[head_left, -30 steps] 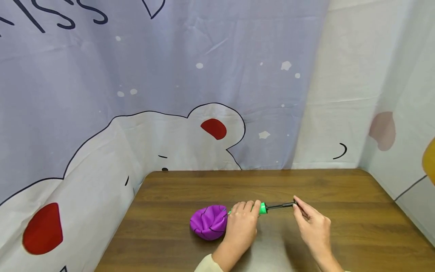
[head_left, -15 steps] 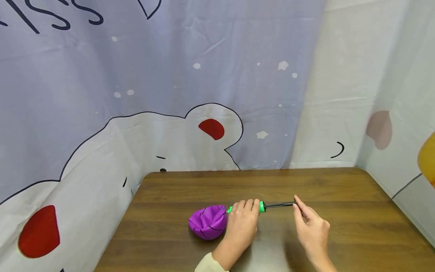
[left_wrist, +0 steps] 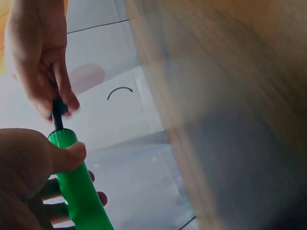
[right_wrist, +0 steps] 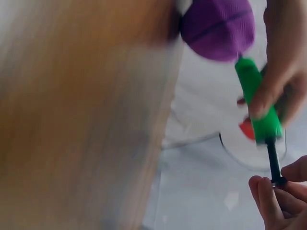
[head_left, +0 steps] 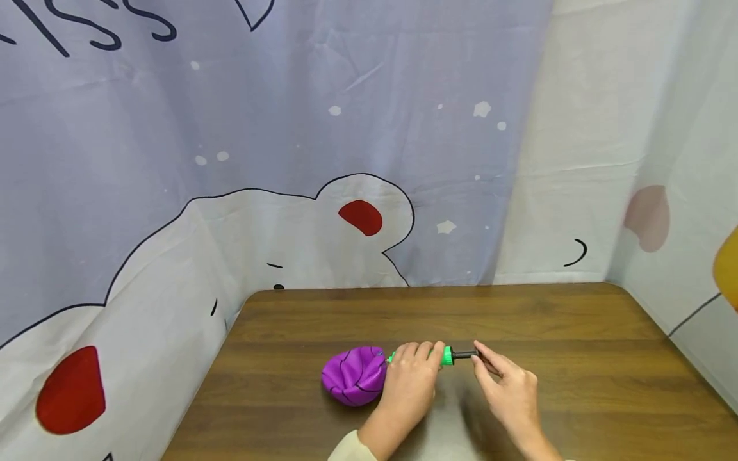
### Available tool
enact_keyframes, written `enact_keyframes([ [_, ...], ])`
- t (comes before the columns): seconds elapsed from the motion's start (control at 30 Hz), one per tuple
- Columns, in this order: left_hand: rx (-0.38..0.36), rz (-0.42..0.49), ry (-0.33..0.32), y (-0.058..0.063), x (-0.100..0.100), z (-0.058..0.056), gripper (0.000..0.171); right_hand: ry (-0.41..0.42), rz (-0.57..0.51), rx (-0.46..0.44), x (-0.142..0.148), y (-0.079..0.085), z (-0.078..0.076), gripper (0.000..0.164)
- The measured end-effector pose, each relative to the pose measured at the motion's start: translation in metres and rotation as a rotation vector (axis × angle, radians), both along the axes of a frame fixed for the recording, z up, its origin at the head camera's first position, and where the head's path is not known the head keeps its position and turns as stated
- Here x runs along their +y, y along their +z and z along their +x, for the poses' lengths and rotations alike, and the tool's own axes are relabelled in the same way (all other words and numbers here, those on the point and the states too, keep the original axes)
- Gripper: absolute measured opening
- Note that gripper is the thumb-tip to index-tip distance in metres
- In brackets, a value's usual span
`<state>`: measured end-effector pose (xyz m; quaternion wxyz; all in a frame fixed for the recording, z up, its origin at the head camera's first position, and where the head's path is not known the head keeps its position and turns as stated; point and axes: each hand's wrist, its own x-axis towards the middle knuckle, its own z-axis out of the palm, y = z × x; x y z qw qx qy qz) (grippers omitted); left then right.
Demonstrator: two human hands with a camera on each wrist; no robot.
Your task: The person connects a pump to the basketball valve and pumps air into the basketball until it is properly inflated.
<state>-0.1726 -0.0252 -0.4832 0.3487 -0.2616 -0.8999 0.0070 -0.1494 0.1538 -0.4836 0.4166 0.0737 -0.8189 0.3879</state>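
Note:
A crumpled, partly flat purple ball (head_left: pixel 354 376) with black lines rests on the table, left of both hands. Joined to it by a thin needle is a green hand pump (right_wrist: pixel 249 81). My left hand (head_left: pixel 410 382) grips the pump's green barrel, thumb and fingers wrapped round it, as the left wrist view shows. The black rod (head_left: pixel 464 354) sticks out partway from the barrel's right end. At the rod's outer end, my right hand (head_left: pixel 512 392) pinches the small black handle (left_wrist: pixel 59 106) between thumb and fingers.
The brown wooden table (head_left: pixel 277 320) spreads around the hands. Behind it and along both sides hangs a printed cloth (head_left: pixel 259 115) with white cartoon shapes and red patches, meeting the table's far edge.
My right hand has moved left toward my left hand, sliding the black rod further into the green barrel. The left hand and the ball have stayed nearly in place.

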Motion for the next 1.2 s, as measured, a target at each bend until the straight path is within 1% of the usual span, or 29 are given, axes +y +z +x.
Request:
enact_keyframes([
  [0.2, -0.019, 0.018, 0.014, 0.002, -0.004, -0.003, 0.055, -0.086, -0.064, -0.055, 0.032, 0.013, 0.003, 0.028],
  [0.33, -0.03, 0.021, 0.017, 0.002, -0.003, -0.003, 0.054, -0.128, -0.075, -0.084, 0.044, 0.017, 0.006, 0.028],
  [0.4, -0.026, 0.022, 0.016, 0.003, -0.002, -0.003, 0.054, -0.142, -0.078, -0.089, 0.045, 0.017, 0.007, 0.029],
  [0.47, -0.02, 0.022, 0.018, 0.002, -0.001, -0.003, 0.054, -0.152, -0.089, -0.076, 0.043, 0.015, 0.007, 0.029],
  [0.6, 0.002, 0.033, 0.019, 0.003, 0.001, -0.002, 0.051, -0.158, -0.115, -0.013, 0.028, 0.011, 0.004, 0.027],
  [0.67, 0.02, 0.039, 0.012, 0.003, 0.002, -0.002, 0.049, -0.155, -0.115, 0.024, 0.017, 0.007, 0.002, 0.028],
  [0.77, 0.05, 0.045, 0.0, 0.003, 0.003, -0.002, 0.045, -0.134, -0.089, 0.061, -0.002, 0.003, 0.0, 0.029],
  [0.9, 0.068, 0.046, -0.008, 0.003, 0.002, -0.002, 0.044, -0.071, -0.04, 0.052, -0.023, -0.002, -0.002, 0.031],
  [1.03, 0.031, 0.045, -0.007, 0.003, 0.0, -0.001, 0.044, -0.029, 0.007, 0.05, -0.027, -0.005, -0.003, 0.033],
  [1.13, -0.022, 0.047, -0.001, 0.005, -0.001, 0.0, 0.044, -0.021, 0.035, 0.089, -0.018, -0.004, -0.004, 0.034],
  [1.2, -0.065, 0.047, 0.008, 0.007, -0.002, 0.001, 0.043, -0.025, 0.03, 0.104, -0.007, -0.002, -0.003, 0.033],
])
